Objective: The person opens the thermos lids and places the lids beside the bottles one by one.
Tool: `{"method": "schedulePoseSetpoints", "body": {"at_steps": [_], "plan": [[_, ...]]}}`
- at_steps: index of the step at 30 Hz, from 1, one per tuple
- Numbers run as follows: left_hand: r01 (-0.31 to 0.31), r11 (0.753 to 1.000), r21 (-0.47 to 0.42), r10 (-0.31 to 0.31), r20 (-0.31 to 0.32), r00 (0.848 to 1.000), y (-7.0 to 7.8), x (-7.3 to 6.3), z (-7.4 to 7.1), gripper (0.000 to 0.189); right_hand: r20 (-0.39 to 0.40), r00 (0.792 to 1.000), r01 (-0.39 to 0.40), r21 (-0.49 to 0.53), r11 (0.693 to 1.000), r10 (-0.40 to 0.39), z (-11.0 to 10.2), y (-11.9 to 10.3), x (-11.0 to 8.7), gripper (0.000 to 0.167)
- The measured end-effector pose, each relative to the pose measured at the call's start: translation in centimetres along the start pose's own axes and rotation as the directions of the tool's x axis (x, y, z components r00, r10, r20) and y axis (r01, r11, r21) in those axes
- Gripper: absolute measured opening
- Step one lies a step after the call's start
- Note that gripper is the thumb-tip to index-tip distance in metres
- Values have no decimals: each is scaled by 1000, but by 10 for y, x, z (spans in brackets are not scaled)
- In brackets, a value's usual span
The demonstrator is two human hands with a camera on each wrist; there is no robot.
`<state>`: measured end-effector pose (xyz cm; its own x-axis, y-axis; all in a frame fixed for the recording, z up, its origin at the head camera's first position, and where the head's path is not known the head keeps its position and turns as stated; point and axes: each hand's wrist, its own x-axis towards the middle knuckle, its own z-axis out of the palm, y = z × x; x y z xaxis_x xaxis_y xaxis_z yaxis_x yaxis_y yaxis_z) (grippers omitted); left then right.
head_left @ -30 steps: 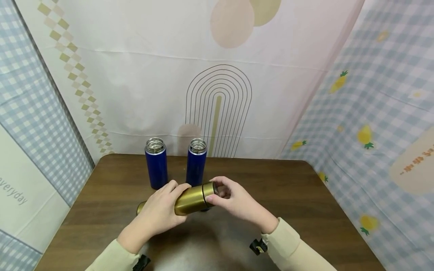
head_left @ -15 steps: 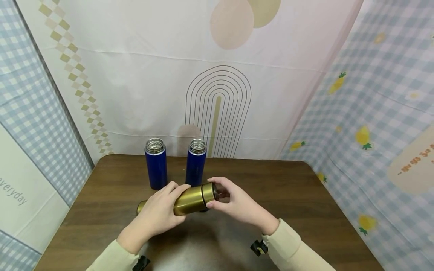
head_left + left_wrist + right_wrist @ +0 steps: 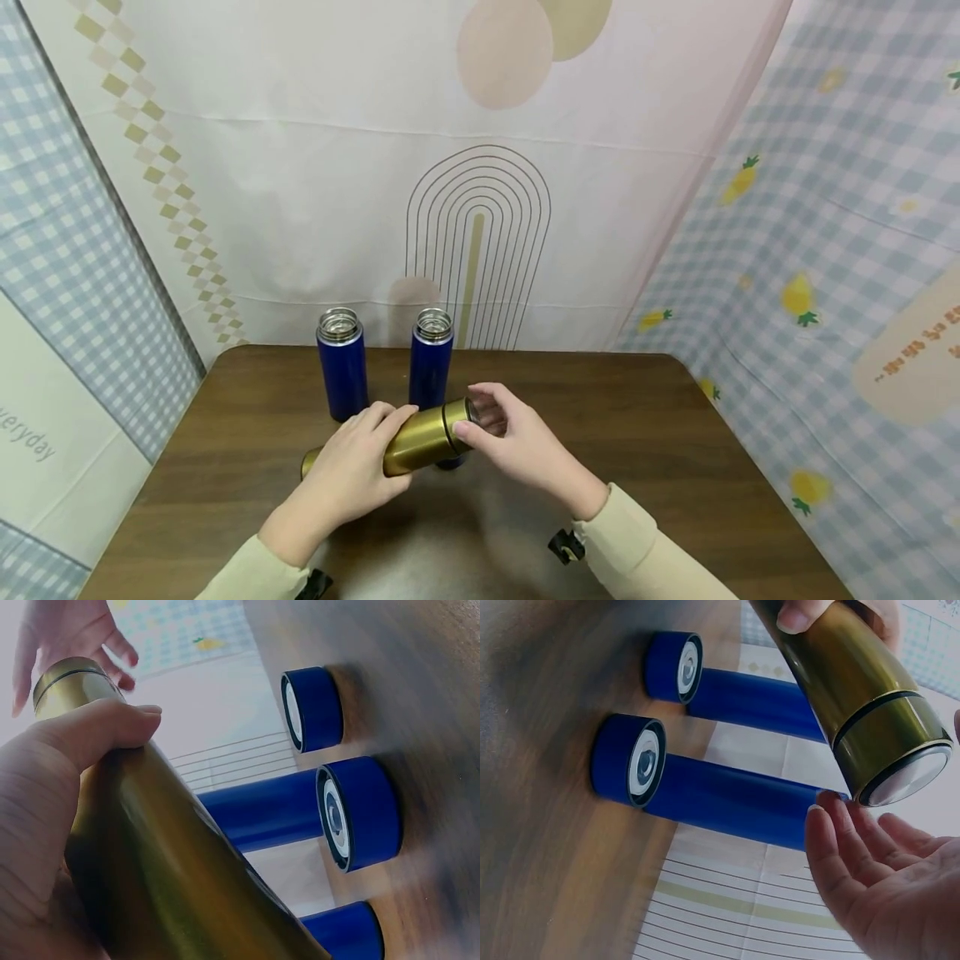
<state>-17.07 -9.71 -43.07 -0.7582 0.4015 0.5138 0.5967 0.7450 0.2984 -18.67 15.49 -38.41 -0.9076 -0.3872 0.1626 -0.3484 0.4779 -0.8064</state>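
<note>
My left hand grips a gold thermos bottle round its body and holds it tilted above the table, capped end to the right. In the left wrist view, my left thumb lies along the bottle. My right hand is at the gold cap, its fingers spread loosely around it; in the right wrist view the fingertips are at the cap's rim, and whether they touch is unclear. Behind stand two uncapped blue bottles, upright with bare metal necks.
Two blue caps sit on the wooden table in front of the blue bottles, their white inner sides up. In the head view one blue cap shows partly beneath the gold bottle. A white patterned cloth hangs behind the table.
My right hand's fingers have loosened and shifted around the gold cap. The gold bottle and left hand stay nearly in place; the head view has shifted slightly.
</note>
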Motion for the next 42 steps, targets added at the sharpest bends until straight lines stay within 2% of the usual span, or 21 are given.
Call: {"method": "schedulePoseSetpoints", "body": {"at_steps": [3,8,15,26,34,38,42], "plan": [[-22,1000,15,22,-14,1000,0,2,-1,79,-10,999,-48,-42,998,47,-1,0,-1,48],[-38,999,31,39,-21,999,2,4,-2,80,1,997,-76,-36,996,76,-4,0,-2,45],[-38,999,19,38,-6,999,4,4,-1,80,16,998,-53,35,998,53,-6,0,-5,50],[-55,998,14,55,-2,999,5,7,-1,79,6,1000,9,85,996,-9,-8,5,-6,52],[-20,999,-46,22,37,999,10,4,4,78,46,997,54,80,995,-58,-18,-22,-15,53],[13,998,-69,-8,75,997,13,4,6,77,69,994,77,56,995,-81,-17,-8,-13,55],[45,996,-77,-38,95,995,15,4,7,79,55,995,79,39,996,-81,-15,3,-11,54]]}}
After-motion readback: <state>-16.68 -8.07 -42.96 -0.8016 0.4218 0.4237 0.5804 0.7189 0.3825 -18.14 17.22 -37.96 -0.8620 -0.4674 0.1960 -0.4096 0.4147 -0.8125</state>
